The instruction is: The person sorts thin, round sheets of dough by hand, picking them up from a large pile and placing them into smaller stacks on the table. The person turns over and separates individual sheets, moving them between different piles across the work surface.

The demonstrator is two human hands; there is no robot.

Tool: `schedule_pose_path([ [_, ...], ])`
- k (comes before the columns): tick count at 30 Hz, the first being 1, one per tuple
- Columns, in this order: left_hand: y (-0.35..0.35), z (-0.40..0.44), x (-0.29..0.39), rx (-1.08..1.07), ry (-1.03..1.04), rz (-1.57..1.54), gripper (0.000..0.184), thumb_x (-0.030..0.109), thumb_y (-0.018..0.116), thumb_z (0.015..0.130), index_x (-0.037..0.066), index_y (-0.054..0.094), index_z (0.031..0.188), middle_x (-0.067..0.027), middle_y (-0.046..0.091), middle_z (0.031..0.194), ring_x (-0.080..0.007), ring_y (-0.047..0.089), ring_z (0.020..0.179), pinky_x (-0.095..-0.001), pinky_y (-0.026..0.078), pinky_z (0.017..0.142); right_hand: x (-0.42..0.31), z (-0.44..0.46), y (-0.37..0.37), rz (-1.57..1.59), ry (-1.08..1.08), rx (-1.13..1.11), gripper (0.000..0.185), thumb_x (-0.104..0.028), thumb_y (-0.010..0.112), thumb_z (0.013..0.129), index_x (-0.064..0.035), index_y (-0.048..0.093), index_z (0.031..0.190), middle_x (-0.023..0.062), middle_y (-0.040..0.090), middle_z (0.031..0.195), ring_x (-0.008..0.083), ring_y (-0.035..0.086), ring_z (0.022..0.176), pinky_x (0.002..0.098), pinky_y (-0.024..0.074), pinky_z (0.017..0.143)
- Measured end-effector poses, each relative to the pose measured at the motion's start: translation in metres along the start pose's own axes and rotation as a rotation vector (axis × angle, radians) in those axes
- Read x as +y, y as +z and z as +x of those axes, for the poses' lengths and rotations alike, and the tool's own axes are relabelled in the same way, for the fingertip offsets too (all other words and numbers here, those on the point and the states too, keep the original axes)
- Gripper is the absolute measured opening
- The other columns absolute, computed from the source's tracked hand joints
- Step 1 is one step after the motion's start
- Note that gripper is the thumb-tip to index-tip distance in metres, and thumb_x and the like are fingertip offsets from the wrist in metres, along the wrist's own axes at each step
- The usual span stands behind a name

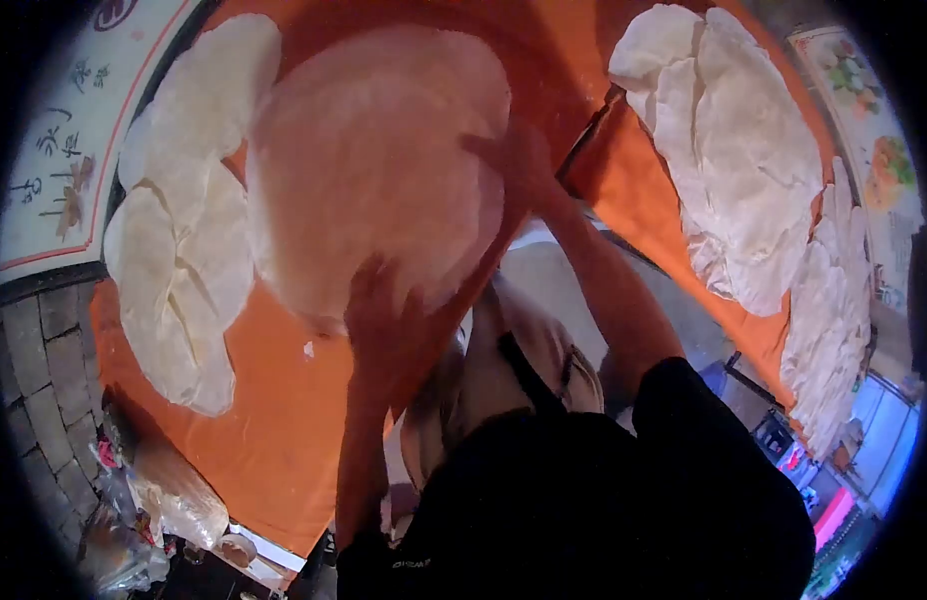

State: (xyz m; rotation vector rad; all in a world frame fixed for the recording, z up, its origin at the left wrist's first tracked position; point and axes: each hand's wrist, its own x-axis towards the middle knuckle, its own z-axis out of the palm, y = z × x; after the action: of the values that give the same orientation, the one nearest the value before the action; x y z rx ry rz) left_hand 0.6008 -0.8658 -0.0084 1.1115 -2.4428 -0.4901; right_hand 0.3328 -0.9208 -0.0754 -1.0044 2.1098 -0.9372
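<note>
A large, round, thin pale sheet that looks like flatbread [364,170] lies in front of me on the orange cloth. Another layer's edge shows at its upper right. My left hand [382,305] rests on the near rim, fingers spread over the surface. At the right rim is my right hand [512,162], fingers stretched inward across the edge; it is dim and slightly blurred. Whether any fingertip goes beneath the sheet I cannot tell. Folded pale sheets [184,240] lie just left of the round one.
Orange cloth [254,420] covers the tabletops. More folded sheets [729,150] lie on the right side, with a row of overlapping ones [834,310] beyond. A signboard [59,130] stands at upper left. Plastic bags [134,520] sit low on the left by a brick wall [49,370].
</note>
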Motion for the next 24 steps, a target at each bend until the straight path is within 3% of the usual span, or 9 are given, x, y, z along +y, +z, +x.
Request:
schedule_pose_path([
  [5, -0.016, -0.052, -0.048, 0.054, -0.166, 0.029, 0.034, 0.011, 0.065, 0.083, 0.001, 0.061, 0.115, -0.0196, 0.061, 0.116, -0.0363, 0.057, 0.111, -0.0426, 0.044, 0.098, 0.005, 0.000, -0.001, 0.759, 0.107, -0.246, 0.049, -0.028, 0.076, 0.077, -0.0013, 0.063, 0.115, 0.0131, 0.069, 0.102, 0.0265, 0.065, 0.092, 0.0386, 0.0522, 0.084],
  [8, -0.024, -0.082, -0.067, 0.093, -0.272, -0.059, 0.027, 0.009, 0.063, 0.086, 0.000, 0.063, 0.111, -0.0177, 0.064, 0.111, -0.0328, 0.060, 0.106, -0.0387, 0.047, 0.093, -0.007, -0.027, -0.020, 1.014, 0.131, -0.368, 0.047, -0.017, 0.076, 0.075, 0.0052, 0.061, 0.114, 0.0102, 0.067, 0.099, 0.0185, 0.065, 0.086, 0.0293, 0.0529, 0.074],
  [10, -0.026, -0.082, -0.065, 0.161, -0.291, -0.080, 0.022, 0.008, 0.062, 0.089, -0.001, 0.063, 0.109, -0.0141, 0.065, 0.108, -0.0262, 0.062, 0.100, -0.0344, 0.050, 0.087, -0.005, -0.026, -0.013, 0.953, 0.165, -0.376, 0.043, -0.016, 0.075, 0.075, 0.0046, 0.064, 0.111, 0.0101, 0.068, 0.097, 0.0169, 0.064, 0.085, 0.0292, 0.0525, 0.073],
  [12, -0.020, -0.109, -0.088, 0.136, -0.596, -0.335, 0.016, 0.001, 0.060, 0.087, -0.002, 0.064, 0.102, -0.0124, 0.065, 0.091, -0.0253, 0.063, 0.090, -0.0340, 0.050, 0.081, 0.006, -0.027, -0.013, 0.817, 0.153, -0.255, 0.039, -0.015, 0.074, 0.075, 0.0049, 0.066, 0.107, 0.0100, 0.068, 0.095, 0.0164, 0.064, 0.084, 0.0297, 0.0521, 0.072],
  [15, -0.029, -0.114, -0.088, 0.082, -0.443, -0.122, 0.015, 0.006, 0.061, 0.089, -0.001, 0.064, 0.101, -0.0108, 0.064, 0.097, -0.0226, 0.062, 0.088, -0.0320, 0.051, 0.073, 0.038, -0.032, -0.031, 0.560, 0.093, 0.003, 0.033, -0.017, 0.074, 0.073, 0.0065, 0.067, 0.095, 0.0099, 0.068, 0.088, 0.0174, 0.062, 0.079, 0.0326, 0.0507, 0.068],
  [18, -0.027, -0.121, -0.092, 0.069, -0.511, -0.170, 0.016, 0.007, 0.062, 0.089, 0.000, 0.063, 0.103, -0.0105, 0.064, 0.098, -0.0209, 0.061, 0.088, -0.0306, 0.051, 0.074, 0.034, -0.039, -0.067, 0.275, 0.169, 0.077, 0.032, -0.019, 0.074, 0.070, 0.0082, 0.064, 0.085, 0.0083, 0.063, 0.072, 0.0166, 0.055, 0.068, 0.0362, 0.0481, 0.061],
  [20, -0.019, -0.122, -0.108, 0.051, -0.461, -0.167, 0.017, 0.007, 0.062, 0.089, 0.000, 0.062, 0.104, -0.0105, 0.064, 0.099, -0.0205, 0.061, 0.088, -0.0306, 0.051, 0.074, 0.016, -0.027, -0.075, 0.394, -0.088, 0.112, 0.032, -0.017, 0.074, 0.070, 0.0075, 0.064, 0.087, 0.0079, 0.061, 0.070, 0.0158, 0.054, 0.069, 0.0366, 0.0479, 0.062],
  [23, -0.007, -0.109, -0.117, 0.077, -0.397, -0.237, 0.019, 0.005, 0.062, 0.088, -0.001, 0.061, 0.106, -0.0109, 0.064, 0.101, -0.0205, 0.061, 0.089, -0.0313, 0.052, 0.074, -0.042, -0.024, -0.129, 0.366, -0.134, 0.013, 0.060, -0.014, 0.068, 0.073, 0.0083, 0.050, 0.125, 0.0107, 0.061, 0.112, 0.0158, 0.051, 0.108, 0.0367, 0.0403, 0.096],
  [24, -0.006, -0.102, -0.117, 0.076, -0.411, -0.258, 0.019, 0.005, 0.061, 0.088, -0.001, 0.061, 0.107, -0.0111, 0.063, 0.102, -0.0206, 0.061, 0.089, -0.0316, 0.052, 0.075, -0.057, -0.026, -0.154, 0.363, -0.025, -0.052, 0.058, -0.015, 0.066, 0.074, 0.0078, 0.050, 0.125, 0.0099, 0.059, 0.115, 0.0152, 0.049, 0.112, 0.0361, 0.0374, 0.100],
])
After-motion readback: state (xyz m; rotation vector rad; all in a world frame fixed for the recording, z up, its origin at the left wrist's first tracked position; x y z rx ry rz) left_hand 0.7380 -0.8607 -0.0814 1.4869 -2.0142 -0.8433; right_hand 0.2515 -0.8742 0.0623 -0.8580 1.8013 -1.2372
